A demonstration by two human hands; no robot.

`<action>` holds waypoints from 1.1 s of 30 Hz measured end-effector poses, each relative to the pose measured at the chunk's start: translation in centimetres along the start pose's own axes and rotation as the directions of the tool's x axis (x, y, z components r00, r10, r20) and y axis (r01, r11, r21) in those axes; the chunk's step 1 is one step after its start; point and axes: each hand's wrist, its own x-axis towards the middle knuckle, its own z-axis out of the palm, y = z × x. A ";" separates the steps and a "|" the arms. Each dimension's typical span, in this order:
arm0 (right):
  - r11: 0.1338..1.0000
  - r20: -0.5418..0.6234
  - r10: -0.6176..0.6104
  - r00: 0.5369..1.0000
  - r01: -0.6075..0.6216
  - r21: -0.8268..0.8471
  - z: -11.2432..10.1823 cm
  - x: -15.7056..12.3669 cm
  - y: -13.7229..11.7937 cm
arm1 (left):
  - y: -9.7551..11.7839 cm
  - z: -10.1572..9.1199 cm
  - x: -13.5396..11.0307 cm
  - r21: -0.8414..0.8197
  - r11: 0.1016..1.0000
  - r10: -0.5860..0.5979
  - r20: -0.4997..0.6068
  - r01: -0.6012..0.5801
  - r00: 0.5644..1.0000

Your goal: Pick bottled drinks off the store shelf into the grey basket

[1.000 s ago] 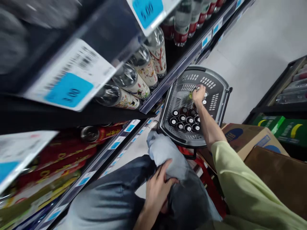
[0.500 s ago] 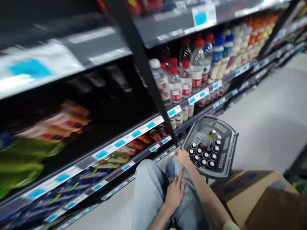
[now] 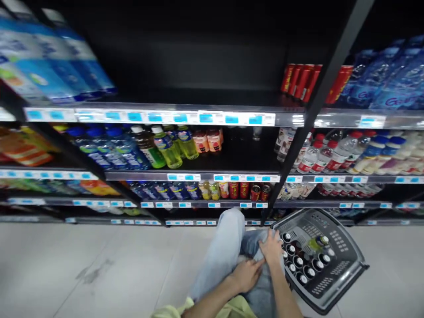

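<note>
My left hand (image 3: 247, 274) lies on the light blue jeans (image 3: 212, 265), its index finger stretched toward my other wrist. Beside it, my right hand (image 3: 272, 247) rests over the bent knee with its fingers apart. Neither hand holds anything visible. Just right of my right hand stands a grey shopping basket (image 3: 353, 276). Several dark bottles with white caps (image 3: 308, 271) stand upright inside it, along with a yellow-green bottle (image 3: 315, 244) that leans over.
Ahead runs a dark shelf unit with price-tag rails (image 3: 238, 177). It carries blue-capped bottles (image 3: 115, 148), yellow-green drinks (image 3: 170, 150), red cans (image 3: 233, 190) and red-capped clear bottles (image 3: 341, 152). Pale floor tiles (image 3: 126, 265) spread in front of it.
My view has swung left and levelled, bringing the shelves face-on. Cardboard boxes at lower right have left view. Both hands stay on the legs; the left index finger now reaches nearer the right wrist.
</note>
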 end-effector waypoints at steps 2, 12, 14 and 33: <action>1.000 -0.014 -0.006 1.000 0.006 0.002 0.2 0.0 0.1 | -0.3 0.1 -2.4 0.038 0.999 -0.004 -0.003 0.004 1.000; 0.997 -0.074 -0.007 0.997 0.013 0.081 1.8 1.0 1.2 | -4.7 -10.5 -9.0 -0.005 1.000 0.002 -0.566 -0.007 0.824; 0.996 -0.081 -0.007 0.997 0.015 0.089 1.9 1.1 1.4 | -6.7 -16.0 -9.4 0.073 0.996 0.019 -0.690 0.043 0.724; 0.982 -0.087 0.014 0.996 0.003 0.187 0.5 1.1 1.2 | -15.2 -51.5 -9.9 -0.167 0.925 -0.184 -0.983 0.343 0.019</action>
